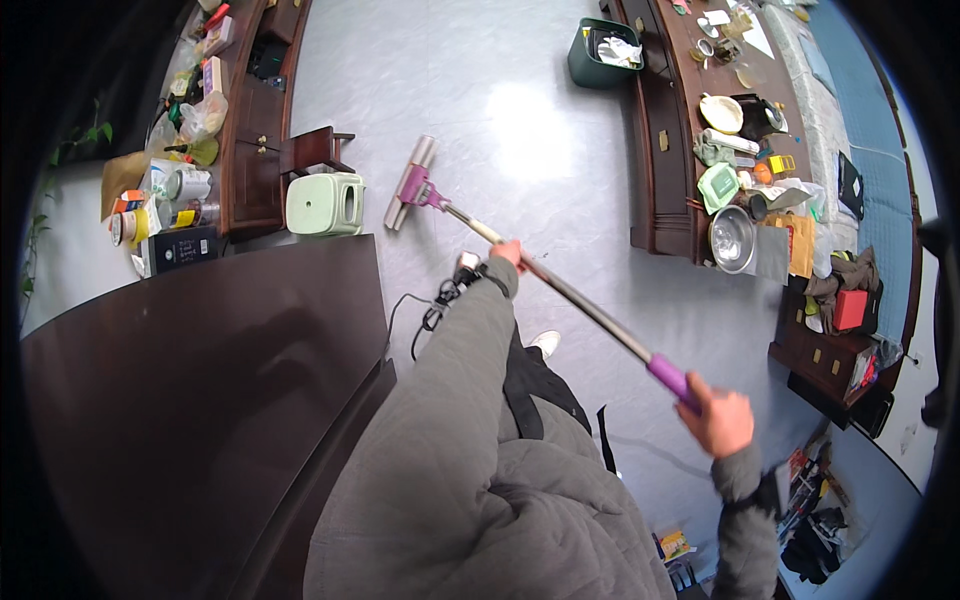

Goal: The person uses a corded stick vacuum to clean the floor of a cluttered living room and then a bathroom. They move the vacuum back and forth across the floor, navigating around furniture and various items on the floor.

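Across my body runs a sponge mop with a metal pole, a purple grip and a purple-and-grey head. My left hand is closed round the pole, partway down toward the head. Up at the purple grip, my right hand wraps the handle's end. The mop head rests on the pale floor, close to a light green stool. Grey sleeves cover both arms.
A dark glossy table fills the left side. Black cables lie by its edge. At right, a cluttered wooden cabinet holds a metal bowl and several containers. A dark green bin stands beside it. My white shoe shows below.
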`<act>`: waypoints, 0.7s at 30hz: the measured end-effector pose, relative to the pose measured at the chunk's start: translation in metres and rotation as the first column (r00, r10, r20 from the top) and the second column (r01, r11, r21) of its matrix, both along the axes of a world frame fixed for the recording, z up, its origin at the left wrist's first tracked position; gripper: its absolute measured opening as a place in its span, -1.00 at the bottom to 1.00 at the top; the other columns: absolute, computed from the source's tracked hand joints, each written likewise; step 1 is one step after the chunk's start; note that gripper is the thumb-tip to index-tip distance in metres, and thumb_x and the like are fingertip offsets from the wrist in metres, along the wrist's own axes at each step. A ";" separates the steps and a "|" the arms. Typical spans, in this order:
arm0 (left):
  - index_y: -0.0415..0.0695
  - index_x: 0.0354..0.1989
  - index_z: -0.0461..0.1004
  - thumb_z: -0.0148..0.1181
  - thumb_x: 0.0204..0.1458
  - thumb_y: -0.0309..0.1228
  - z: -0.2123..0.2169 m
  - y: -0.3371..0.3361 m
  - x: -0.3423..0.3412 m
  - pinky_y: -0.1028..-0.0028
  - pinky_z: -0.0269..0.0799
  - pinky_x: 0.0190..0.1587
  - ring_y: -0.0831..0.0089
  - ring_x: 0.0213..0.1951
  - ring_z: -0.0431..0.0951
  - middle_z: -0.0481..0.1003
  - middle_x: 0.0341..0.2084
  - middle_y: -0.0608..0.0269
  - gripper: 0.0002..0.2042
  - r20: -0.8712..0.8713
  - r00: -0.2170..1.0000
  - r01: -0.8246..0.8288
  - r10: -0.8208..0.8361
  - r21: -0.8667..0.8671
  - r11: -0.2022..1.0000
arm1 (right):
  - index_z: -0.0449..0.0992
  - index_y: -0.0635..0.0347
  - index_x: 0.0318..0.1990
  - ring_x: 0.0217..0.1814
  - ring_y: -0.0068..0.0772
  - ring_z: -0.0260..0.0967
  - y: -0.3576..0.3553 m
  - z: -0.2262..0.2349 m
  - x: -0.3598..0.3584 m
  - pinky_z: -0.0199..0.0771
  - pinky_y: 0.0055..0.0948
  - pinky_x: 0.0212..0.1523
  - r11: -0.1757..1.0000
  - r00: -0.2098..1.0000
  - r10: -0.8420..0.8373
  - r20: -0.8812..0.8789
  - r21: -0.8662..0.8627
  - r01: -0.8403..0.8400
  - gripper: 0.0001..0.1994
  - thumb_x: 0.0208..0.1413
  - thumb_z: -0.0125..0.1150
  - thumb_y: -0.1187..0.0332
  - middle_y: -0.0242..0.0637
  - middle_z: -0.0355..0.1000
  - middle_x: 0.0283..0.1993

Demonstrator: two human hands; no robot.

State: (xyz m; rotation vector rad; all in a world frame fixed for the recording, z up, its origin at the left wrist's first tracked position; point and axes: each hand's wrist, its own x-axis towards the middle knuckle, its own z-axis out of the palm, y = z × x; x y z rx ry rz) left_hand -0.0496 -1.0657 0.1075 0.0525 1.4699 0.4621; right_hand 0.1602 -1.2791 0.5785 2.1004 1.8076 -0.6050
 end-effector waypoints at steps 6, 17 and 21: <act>-0.25 -0.11 0.28 0.16 0.06 -0.58 0.010 0.120 -0.046 0.24 0.54 -0.40 0.29 -0.39 0.52 0.46 -0.36 0.12 -0.75 0.090 0.947 -0.316 0.308 0.090 0.945 | 0.45 -0.02 -0.18 -0.52 0.01 0.47 0.179 -0.009 0.003 0.51 -0.11 -0.45 0.975 0.976 0.220 0.012 0.031 -0.220 -0.69 -0.05 0.35 0.17 -0.11 0.46 -0.55; -0.27 -0.10 0.34 -0.19 0.22 -0.34 0.066 0.188 -0.035 0.09 0.55 -0.13 0.12 -0.18 0.59 0.52 -0.20 -0.03 -0.73 0.255 0.964 -0.069 0.080 -0.052 0.996 | 0.50 -0.06 -0.04 -0.43 0.03 0.48 0.291 -0.017 0.032 0.49 -0.10 -0.36 0.948 0.948 0.318 0.025 0.004 -0.318 -0.62 -0.06 0.32 0.18 -0.05 0.48 -0.47; -0.21 -0.08 0.37 -0.27 0.25 -0.19 0.083 0.159 -0.017 0.15 0.49 -0.02 0.14 -0.02 0.55 0.49 -0.02 0.05 -0.64 0.361 0.866 0.390 -0.347 -0.052 0.919 | 0.48 0.00 0.06 -0.40 0.06 0.48 0.245 -0.012 0.052 0.48 -0.10 -0.33 0.968 0.971 0.240 0.001 -0.071 -0.239 -0.51 -0.12 0.38 0.24 0.01 0.48 -0.42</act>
